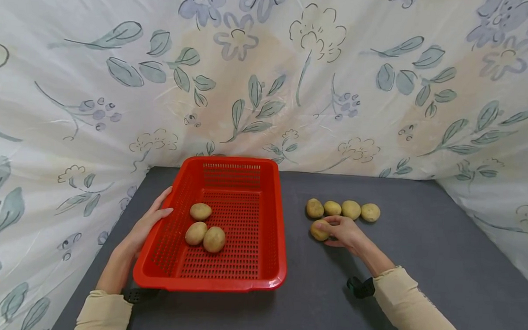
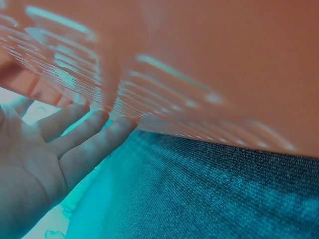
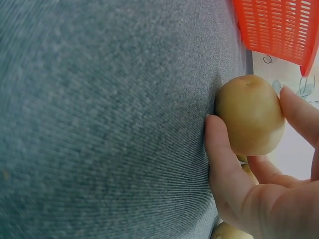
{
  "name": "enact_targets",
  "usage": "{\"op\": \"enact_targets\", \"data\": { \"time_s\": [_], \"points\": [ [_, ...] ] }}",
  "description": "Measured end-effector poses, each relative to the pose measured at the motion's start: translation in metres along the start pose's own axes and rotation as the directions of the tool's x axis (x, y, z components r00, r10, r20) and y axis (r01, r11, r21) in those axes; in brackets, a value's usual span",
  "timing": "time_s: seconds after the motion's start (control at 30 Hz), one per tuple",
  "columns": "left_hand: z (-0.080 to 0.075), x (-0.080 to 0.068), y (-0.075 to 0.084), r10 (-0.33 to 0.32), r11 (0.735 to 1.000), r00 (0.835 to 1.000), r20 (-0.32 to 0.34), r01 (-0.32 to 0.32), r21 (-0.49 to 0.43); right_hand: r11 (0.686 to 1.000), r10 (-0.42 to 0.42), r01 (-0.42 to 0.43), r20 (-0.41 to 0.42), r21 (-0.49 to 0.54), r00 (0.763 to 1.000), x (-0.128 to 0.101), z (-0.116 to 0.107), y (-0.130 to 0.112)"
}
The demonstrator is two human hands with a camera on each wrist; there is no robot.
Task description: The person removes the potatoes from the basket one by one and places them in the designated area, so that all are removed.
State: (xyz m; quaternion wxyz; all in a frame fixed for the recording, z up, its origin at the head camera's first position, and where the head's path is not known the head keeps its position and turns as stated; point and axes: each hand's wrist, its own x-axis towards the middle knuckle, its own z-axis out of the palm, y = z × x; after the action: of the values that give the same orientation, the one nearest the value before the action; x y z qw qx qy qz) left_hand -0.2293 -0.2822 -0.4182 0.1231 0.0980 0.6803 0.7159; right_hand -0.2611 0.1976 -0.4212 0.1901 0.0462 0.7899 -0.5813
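Observation:
On the left of the dark table stands a red plastic basket (image 1: 260,283) with slotted walls. Three potatoes lie in it: one (image 1: 200,212) farther back, two (image 1: 195,233) (image 1: 214,239) side by side nearer me. My left hand (image 1: 146,224) touches the basket's left side; in the left wrist view, its fairly straight fingers (image 2: 92,142) meet the slotted outer wall. Right of the basket, my right hand (image 1: 344,233) grips a potato (image 1: 319,230) at table level. The right wrist view shows fingers on both sides of this potato (image 3: 251,114).
Just behind my right hand, several potatoes (image 1: 351,210) form a row on the grey table (image 1: 418,248). A floral cloth (image 1: 257,121) hangs at the back and on both sides. Dark wrist straps (image 1: 361,287) show by the sleeves.

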Motion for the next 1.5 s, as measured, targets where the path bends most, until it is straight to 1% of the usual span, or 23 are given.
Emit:
{"op": "enact_targets", "data": {
  "time_s": [0.27,0.53,0.73,0.93,1.07,1.23,1.4,1.5],
  "points": [
    [0.0,-0.001,0.0,0.005,1.0,1.0,0.003,-0.005,0.006,1.0,-0.019,0.018,0.007,0.018,1.0,0.001,0.001,0.002],
    [0.0,0.0,-0.001,0.02,1.0,1.0,0.011,-0.02,0.004,0.999,0.01,-0.009,-0.015,0.035,1.0,0.0,-0.002,0.002],
    [0.0,-0.001,-0.001,0.023,1.0,1.0,0.011,-0.023,0.003,0.997,0.025,-0.024,-0.013,0.07,1.0,-0.001,-0.015,0.0],
    [0.0,0.0,-0.001,0.013,1.0,1.0,0.002,-0.013,0.004,0.994,0.015,-0.016,0.006,0.107,1.0,-0.005,-0.031,-0.004],
    [0.0,0.0,-0.001,0.007,1.0,1.0,-0.002,-0.007,0.005,0.996,0.008,-0.011,0.043,0.086,0.999,-0.006,-0.039,-0.007],
    [0.001,0.0,-0.001,0.006,1.0,1.0,0.0,-0.006,0.001,0.997,0.016,-0.021,0.071,0.069,0.997,-0.006,-0.046,-0.014],
    [0.0,0.0,-0.001,0.009,1.0,1.0,0.006,-0.009,-0.01,0.995,0.007,-0.013,0.06,0.095,0.998,-0.008,-0.05,-0.027],
    [-0.001,0.0,-0.001,0.008,1.0,1.0,0.009,-0.008,-0.015,0.997,-0.008,0.003,0.063,0.082,0.998,-0.008,-0.052,-0.036]
  ]
}}
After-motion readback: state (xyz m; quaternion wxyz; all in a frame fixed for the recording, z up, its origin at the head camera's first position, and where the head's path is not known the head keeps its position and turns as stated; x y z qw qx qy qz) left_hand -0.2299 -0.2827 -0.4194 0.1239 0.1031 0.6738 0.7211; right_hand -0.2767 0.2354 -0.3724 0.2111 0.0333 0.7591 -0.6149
